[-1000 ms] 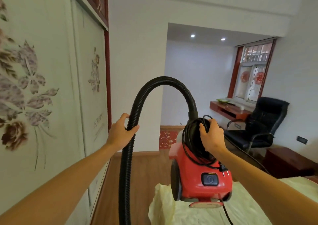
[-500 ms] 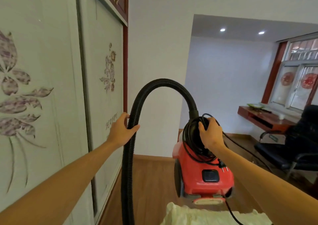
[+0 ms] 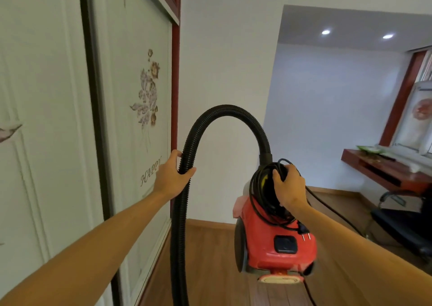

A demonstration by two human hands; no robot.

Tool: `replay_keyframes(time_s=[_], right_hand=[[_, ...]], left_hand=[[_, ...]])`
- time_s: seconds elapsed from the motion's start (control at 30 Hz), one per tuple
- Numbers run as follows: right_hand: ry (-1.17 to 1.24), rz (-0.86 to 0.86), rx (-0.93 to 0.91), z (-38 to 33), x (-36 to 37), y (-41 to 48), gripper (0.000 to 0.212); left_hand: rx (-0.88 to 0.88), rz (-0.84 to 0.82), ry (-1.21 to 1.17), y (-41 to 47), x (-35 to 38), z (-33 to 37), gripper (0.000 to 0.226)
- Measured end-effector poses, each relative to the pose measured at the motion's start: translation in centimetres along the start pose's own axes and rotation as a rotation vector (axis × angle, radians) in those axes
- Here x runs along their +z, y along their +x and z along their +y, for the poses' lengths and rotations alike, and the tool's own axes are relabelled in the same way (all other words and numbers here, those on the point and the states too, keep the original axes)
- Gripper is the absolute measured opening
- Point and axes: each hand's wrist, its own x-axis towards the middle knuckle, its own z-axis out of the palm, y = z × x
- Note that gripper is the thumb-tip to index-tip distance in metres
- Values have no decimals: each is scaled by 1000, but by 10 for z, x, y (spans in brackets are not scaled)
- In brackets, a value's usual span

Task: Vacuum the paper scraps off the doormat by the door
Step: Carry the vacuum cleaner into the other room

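Note:
A red canister vacuum cleaner (image 3: 278,238) hangs in the air in front of me. My right hand (image 3: 288,185) grips its top handle, where the black power cord (image 3: 259,195) is coiled; the plug dangles at the side. A black ribbed hose (image 3: 224,112) arches up from the vacuum and drops down on the left. My left hand (image 3: 171,173) is closed around that hose at mid height. The hose's lower end runs out of view. No doormat and no paper scraps are in view.
A white sliding wardrobe (image 3: 131,109) with flower prints stands close on my left. Ahead is a white wall (image 3: 224,55) and wooden floor (image 3: 210,259). At right are a red-brown wall shelf (image 3: 385,170) under a window and a black chair (image 3: 406,228).
I have moved forward along the wardrobe, carrying the vacuum. The yellowish bed cover at the bottom has dropped out of view and the chair has slid to the right edge. Both grips are unchanged.

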Motion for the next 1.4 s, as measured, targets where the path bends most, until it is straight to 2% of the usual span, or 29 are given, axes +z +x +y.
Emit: replay_keyframes(time_s=[0.3,0.47,0.93,1.4], right_hand=[[-37,30,68,26,105,129,33],[-49,77,104,42,139,187,32],[-126,140,187,127,192,333,28],[-181,203,241,217,207,491,32]], left_hand=[[19,-53,-14,157,60,-84,46],[32,-90,-63,231,103,-114,43],[-1,-261,-89,368,248,-167,39],[34,-267,-77,502,423,-166,40]])
